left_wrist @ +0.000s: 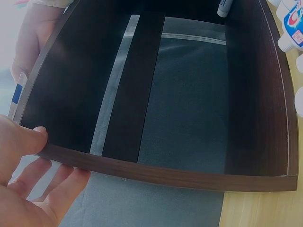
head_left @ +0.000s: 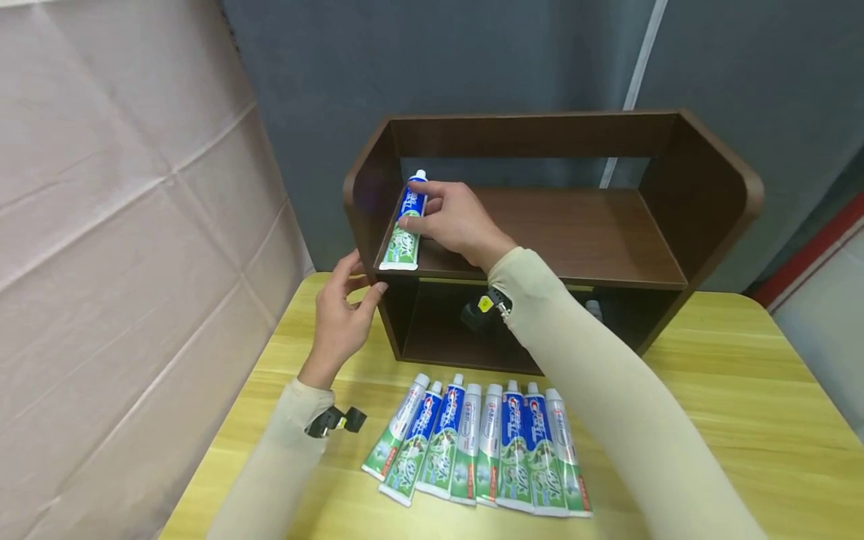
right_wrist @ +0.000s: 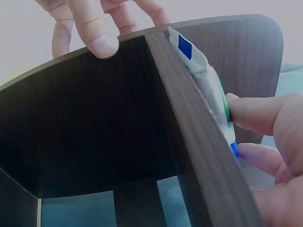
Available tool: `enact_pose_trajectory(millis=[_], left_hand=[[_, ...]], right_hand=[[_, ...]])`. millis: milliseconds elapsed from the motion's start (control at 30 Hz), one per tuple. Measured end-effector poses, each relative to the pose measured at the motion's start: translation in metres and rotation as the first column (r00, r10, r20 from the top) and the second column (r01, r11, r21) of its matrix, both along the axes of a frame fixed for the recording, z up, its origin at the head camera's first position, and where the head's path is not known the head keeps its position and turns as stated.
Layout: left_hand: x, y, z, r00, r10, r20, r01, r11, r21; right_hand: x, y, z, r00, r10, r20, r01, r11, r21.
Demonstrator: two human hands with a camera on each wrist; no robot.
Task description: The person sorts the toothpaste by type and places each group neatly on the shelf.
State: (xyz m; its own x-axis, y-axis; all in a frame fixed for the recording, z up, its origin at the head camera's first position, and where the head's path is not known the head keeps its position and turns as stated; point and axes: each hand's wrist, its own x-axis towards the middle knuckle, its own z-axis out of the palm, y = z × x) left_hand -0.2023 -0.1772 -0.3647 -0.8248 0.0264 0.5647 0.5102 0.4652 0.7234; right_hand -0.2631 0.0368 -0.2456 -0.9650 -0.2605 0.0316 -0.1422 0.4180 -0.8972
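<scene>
A blue and green toothpaste tube point(head_left: 403, 246) lies at the left end of the upper board of a dark brown two-tier shelf point(head_left: 574, 225), its white cap toward the back. My right hand point(head_left: 462, 219) pinches this tube, index finger near the cap and thumb about midway along. In the right wrist view, the tube's white crimped end point(right_wrist: 191, 53) reaches the board's front edge. With my left hand point(head_left: 343, 316) I hold the front edge of the shelf's left side panel point(left_wrist: 156, 171), thumb on the inner side and fingers outside.
Several toothpaste tubes point(head_left: 466, 442), some blue and green, others silver and green, lie in a row on the yellow wooden table point(head_left: 715, 420) before the shelf. A light-coloured tube end point(head_left: 594, 309) shows inside the lower compartment. A pale cloth wall point(head_left: 135, 225) rises at the left.
</scene>
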Motion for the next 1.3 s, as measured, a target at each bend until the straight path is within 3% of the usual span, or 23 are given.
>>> enact_pose_trajectory(millis=[500,900,1300], left_hand=[[0.001,0.003,-0.002,1.0,-0.024,0.004,0.024,0.999,0.029],[-0.001,0.002,-0.002,1.0,-0.021,0.0,0.021,1.0,0.022],[-0.001,0.0,0.001,1.0,-0.017,-0.011,0.018,1.0,0.023]], right_hand=[[0.0,0.002,-0.002,0.999,-0.011,-0.034,0.016,0.991,0.13],[-0.001,0.01,-0.006,0.998,-0.032,-0.056,0.035,0.998,0.046],[0.023,0.027,-0.003,0.984,0.012,-0.176,-0.016,1.0,-0.022]])
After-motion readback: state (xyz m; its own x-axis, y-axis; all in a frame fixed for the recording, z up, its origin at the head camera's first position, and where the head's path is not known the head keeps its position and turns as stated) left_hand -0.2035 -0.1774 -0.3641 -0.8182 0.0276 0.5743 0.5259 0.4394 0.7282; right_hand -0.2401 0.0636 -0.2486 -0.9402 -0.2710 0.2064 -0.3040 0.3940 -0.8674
